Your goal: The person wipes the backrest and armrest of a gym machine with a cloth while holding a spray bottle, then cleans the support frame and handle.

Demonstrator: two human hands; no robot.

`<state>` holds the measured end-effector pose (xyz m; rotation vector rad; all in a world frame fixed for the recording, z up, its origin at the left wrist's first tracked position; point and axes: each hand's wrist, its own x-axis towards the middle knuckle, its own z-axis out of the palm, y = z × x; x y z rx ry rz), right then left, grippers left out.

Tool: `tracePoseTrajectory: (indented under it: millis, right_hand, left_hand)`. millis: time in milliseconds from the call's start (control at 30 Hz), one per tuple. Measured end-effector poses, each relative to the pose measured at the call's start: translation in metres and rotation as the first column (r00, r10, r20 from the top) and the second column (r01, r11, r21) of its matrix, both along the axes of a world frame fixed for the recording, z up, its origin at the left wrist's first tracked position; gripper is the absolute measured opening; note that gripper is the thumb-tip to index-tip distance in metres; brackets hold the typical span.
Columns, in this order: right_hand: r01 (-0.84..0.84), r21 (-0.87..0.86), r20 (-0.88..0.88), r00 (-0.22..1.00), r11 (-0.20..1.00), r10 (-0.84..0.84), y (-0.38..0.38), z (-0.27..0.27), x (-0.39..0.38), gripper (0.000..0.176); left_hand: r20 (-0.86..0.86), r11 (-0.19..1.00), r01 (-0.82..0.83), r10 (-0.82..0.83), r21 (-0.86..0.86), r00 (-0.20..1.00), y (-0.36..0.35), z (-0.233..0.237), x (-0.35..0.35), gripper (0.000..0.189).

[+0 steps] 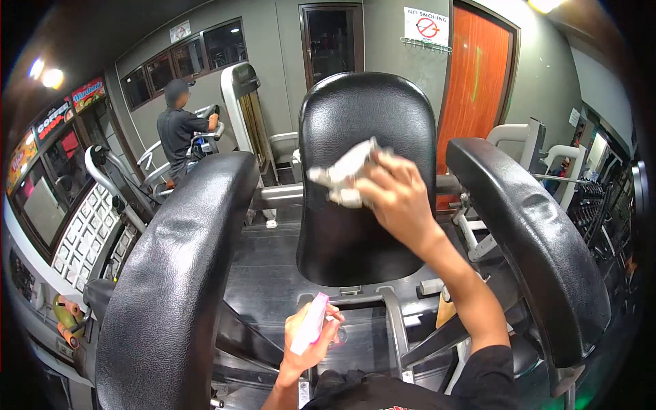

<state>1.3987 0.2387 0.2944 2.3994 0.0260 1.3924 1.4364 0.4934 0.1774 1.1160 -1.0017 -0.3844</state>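
Note:
A crumpled light-coloured cloth [352, 167] is gripped in my right hand [395, 191], in front of the black padded backrest [369, 116]. Whether the cloth touches the pad cannot be made out. Lower down, my left hand [311, 338] is closed around a white and pink bottle [312, 324], held below the backrest and above the machine's metal frame. Long black arm pads stand on both sides, the left pad [174, 273] and the right pad [533, 232].
A person in black [181, 130] stands at another machine [242, 102] at the back left. A brown door [478, 96] is at the back right, with a no-smoking sign [427, 27] beside it. Dumbbells [588, 208] line the right side.

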Motion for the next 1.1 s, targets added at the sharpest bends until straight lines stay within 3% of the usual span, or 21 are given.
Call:
tracePoseTrajectory:
  millis: [133,200,333,367,433,467,533,867,1000,1067,1100]
  right_hand:
    - [-0.079,0.038,-0.08,0.993,0.996,0.082,0.006,-0.013,-0.029,0.021]
    - [-0.1,0.336,-0.139,0.978,0.936,0.155,-0.001,0.011,-0.045,0.037]
    - [-0.153,0.184,0.298,0.95,0.971,0.093,-0.025,0.07,-0.039,0.046]
    - [-0.153,0.183,0.298,0.95,0.971,0.094,-0.03,0.08,-0.031,0.046]
    - [0.003,0.035,0.38,0.925,0.999,-0.016,-0.036,0.096,-0.013,0.046]
    - [0.006,0.116,0.239,0.97,0.993,-0.034,-0.052,0.087,0.002,0.044]
    - [0.123,0.022,0.244,0.962,0.992,-0.125,-0.054,0.075,0.019,0.043]
    - [0.196,0.069,0.078,0.976,0.978,-0.201,-0.025,-0.008,-0.031,0.03]
    - [0.131,0.063,0.032,0.991,0.989,-0.134,-0.018,-0.041,-0.058,0.027]
    - [0.068,0.197,-0.02,0.998,0.978,-0.065,-0.021,-0.032,-0.068,0.033]
    - [-0.051,0.306,0.091,0.996,0.951,0.024,-0.021,-0.022,-0.068,0.034]
  left_hand:
    - [0.017,1.0,-0.016,0.017,-0.004,1.0,-0.002,-0.003,0.0,0.018]
    - [0.024,1.0,-0.014,0.014,-0.007,1.0,-0.005,-0.003,0.0,0.018]
    - [0.002,1.0,0.011,-0.011,-0.012,1.0,-0.01,-0.002,-0.001,0.017]
    - [0.002,1.0,0.011,-0.011,-0.013,1.0,-0.012,-0.002,-0.001,0.017]
    - [0.026,1.0,0.007,-0.007,-0.014,1.0,-0.014,-0.002,0.0,0.018]
    - [0.029,1.0,0.012,-0.011,-0.01,1.0,-0.015,-0.003,0.0,0.018]
    - [0.032,1.0,-0.001,0.001,0.001,0.999,-0.017,-0.004,0.002,0.017]
    - [0.03,1.0,-0.015,0.015,0.004,0.999,-0.012,-0.007,0.006,0.019]
    - [0.031,1.0,-0.009,0.009,0.018,0.999,-0.011,-0.004,0.007,0.019]
    - [0.046,1.0,-0.01,0.01,0.015,0.999,-0.012,-0.006,0.006,0.019]
    - [0.038,1.0,0.0,-0.001,0.016,0.999,-0.014,-0.008,0.006,0.019]
